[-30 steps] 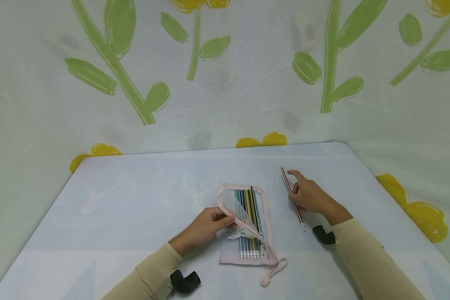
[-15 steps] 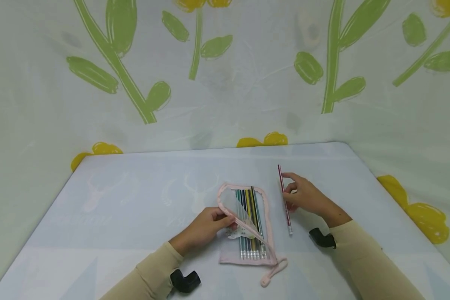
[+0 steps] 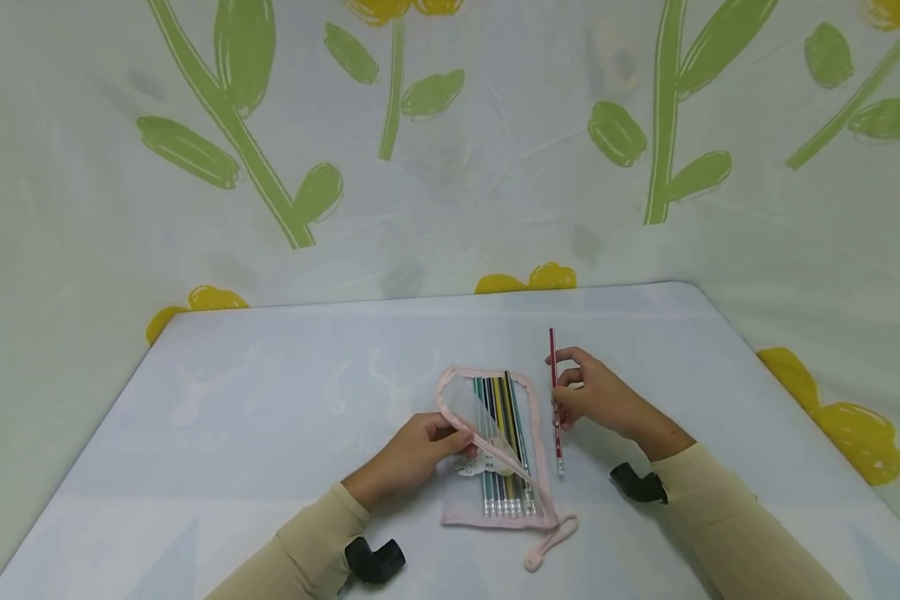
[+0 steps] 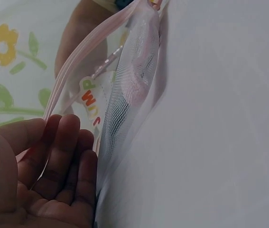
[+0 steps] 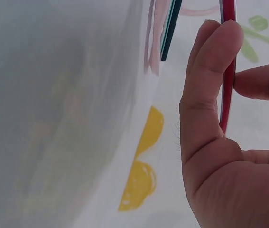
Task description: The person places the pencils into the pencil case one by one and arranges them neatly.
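A see-through mesh pencil case (image 3: 461, 510) with pink edging lies on the table, its top flap lifted partway. My left hand (image 3: 411, 457) pinches the flap's pink edge (image 4: 72, 58) between thumb and fingers. Several pencils (image 3: 512, 417) with metal-banded eraser ends lie side by side inside. Just right of the case, my right hand (image 3: 592, 396) holds a red pencil (image 3: 552, 354), nearly upright in the head view with its eraser end toward me. In the right wrist view, thumb and fingertips grip this pencil (image 5: 227, 95).
A pink looped zipper pull (image 3: 546, 546) hangs off the case's near right corner. White cloth with printed flowers (image 3: 525, 279) rises behind the pale table (image 3: 270, 400). Black curved pieces (image 3: 375, 560) are at both wrists.
My right hand has lifted the red pencil and brought it left toward the case, turning it more upright in view. The left hand keeps its hold on the flap.
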Motion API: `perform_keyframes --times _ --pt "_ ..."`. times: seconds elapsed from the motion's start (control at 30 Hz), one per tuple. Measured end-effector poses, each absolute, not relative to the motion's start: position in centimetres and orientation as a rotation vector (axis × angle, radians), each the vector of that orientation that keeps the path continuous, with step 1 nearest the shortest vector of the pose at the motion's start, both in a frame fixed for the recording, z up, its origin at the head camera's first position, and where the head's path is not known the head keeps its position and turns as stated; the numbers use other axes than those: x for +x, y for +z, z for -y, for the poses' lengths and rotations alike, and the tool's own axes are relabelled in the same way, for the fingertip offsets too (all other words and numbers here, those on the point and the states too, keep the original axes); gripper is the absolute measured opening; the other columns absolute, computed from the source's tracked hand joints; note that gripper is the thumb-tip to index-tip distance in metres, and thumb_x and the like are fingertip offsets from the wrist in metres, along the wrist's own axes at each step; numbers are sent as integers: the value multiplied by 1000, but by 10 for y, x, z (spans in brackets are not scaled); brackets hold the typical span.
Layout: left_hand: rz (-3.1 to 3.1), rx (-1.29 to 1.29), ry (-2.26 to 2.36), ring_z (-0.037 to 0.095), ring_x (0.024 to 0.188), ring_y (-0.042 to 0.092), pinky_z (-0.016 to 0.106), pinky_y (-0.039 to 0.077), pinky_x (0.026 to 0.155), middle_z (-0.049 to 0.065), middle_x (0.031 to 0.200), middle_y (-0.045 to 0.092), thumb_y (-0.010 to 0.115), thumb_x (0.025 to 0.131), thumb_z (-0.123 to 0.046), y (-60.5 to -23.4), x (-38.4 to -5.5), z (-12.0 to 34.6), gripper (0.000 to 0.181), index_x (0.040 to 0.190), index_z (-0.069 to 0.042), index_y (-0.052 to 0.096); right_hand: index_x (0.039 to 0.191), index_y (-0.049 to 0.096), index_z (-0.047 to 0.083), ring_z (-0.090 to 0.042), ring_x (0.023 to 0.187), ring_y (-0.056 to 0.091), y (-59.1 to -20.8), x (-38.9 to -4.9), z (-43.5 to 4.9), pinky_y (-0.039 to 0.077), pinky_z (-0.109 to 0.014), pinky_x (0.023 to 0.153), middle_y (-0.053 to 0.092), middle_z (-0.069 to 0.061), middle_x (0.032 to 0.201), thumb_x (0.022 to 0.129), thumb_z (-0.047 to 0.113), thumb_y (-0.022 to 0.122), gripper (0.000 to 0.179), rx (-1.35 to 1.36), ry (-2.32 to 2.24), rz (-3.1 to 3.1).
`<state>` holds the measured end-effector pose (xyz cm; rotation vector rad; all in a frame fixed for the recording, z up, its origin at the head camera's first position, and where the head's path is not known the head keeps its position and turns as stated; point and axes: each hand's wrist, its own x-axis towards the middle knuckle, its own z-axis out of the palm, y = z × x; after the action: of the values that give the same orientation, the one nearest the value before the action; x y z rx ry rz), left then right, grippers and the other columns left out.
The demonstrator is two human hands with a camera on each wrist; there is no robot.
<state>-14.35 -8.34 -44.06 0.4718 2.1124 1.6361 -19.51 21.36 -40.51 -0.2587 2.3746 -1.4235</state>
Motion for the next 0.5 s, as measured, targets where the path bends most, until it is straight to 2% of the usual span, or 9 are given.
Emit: perform_keyframes --times 0.27,0.5 --pt "-2106 475 1646 10 100 67 25 49 96 13 98 74 57 103 -24 -441 -142 82 29 113 0 69 144 30 4 -26 65 68 -408 -189 -206 61 -37 65 59 -19 101 96 10 58 56 -241 -1453 -2301" --pt "-2154 475 1610 10 101 66 29 48 98 10 98 75 56 103 -26 -439 -143 82 28 110 -2 70 140 30 5 -26 68 68 -405 -193 -202 61 -37 66 59 -19 101 96 12 57 52 -251 -1405 -2282"
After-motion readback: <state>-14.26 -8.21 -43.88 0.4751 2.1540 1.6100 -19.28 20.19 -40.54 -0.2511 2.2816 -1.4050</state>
